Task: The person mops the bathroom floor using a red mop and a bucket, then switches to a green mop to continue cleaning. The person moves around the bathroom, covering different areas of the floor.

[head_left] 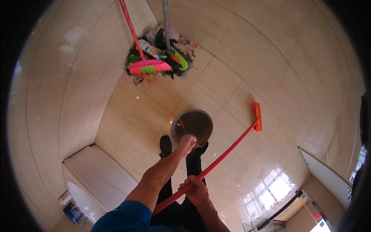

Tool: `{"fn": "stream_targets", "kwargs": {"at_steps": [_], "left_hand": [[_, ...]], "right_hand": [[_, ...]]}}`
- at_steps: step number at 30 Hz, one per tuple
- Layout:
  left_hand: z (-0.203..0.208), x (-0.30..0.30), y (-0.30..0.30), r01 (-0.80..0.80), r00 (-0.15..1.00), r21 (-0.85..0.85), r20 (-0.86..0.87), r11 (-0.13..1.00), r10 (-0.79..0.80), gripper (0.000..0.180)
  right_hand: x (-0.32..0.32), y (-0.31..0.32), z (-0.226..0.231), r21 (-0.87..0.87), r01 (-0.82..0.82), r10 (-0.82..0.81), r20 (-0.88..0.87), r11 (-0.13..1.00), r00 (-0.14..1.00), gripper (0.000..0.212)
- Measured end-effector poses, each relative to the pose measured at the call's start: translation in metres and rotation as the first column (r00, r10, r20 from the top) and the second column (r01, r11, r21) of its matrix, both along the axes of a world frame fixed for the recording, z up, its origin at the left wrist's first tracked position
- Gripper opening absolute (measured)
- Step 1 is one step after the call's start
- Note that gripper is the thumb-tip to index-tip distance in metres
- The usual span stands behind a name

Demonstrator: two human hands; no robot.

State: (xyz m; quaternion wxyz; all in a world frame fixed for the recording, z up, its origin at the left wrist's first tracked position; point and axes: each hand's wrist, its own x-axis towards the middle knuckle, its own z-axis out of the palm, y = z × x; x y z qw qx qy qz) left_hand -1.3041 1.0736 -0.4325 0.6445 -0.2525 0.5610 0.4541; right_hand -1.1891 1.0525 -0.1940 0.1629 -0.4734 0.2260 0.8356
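A round grey bucket [208, 116] stands on the tiled floor just ahead of my feet; bright spots glint in its dark inside. My left hand [188, 142] is closed over the near side of the bucket, gripping its thin handle. Closer to my body, my right hand [196, 189] wraps around the red pole of a floor brush [228, 152]. That pole slants up to the right, and its orange brush head [257, 116] rests on the floor right of the bucket. The pole's near end passes beside my left sleeve.
In the far corner lies a heap of rubbish [152, 49] with a pink broom [150, 66] and a grey-poled tool with a lime-green head [179, 58]. A pale cabinet [102, 166] is at the left. An opened cabinet door [324, 172] juts out at the right.
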Motion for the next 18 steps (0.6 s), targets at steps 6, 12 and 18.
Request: {"fn": "stream_targets", "kwargs": {"at_steps": [6,12,18], "left_hand": [[0.009,-0.003,0.002,0.038,0.999,-0.038,-0.023,0.999,-0.039,0.015],[0.016,-0.019,-0.02,0.204,0.976,-0.043,-0.068,0.978,-0.207,0.012],[0.1,-0.05,-0.033,0.437,0.899,0.025,0.006,0.899,-0.437,0.019]], "right_hand": [[-0.013,-0.005,-0.014,0.006,-0.025,0.025,0.022,1.0,0.999,0.009],[-0.018,-0.006,-0.029,-0.024,-0.085,0.086,0.071,0.996,0.994,0.011],[-0.011,-0.002,-0.037,-0.029,-0.136,0.138,0.143,0.99,0.98,0.01]]}}
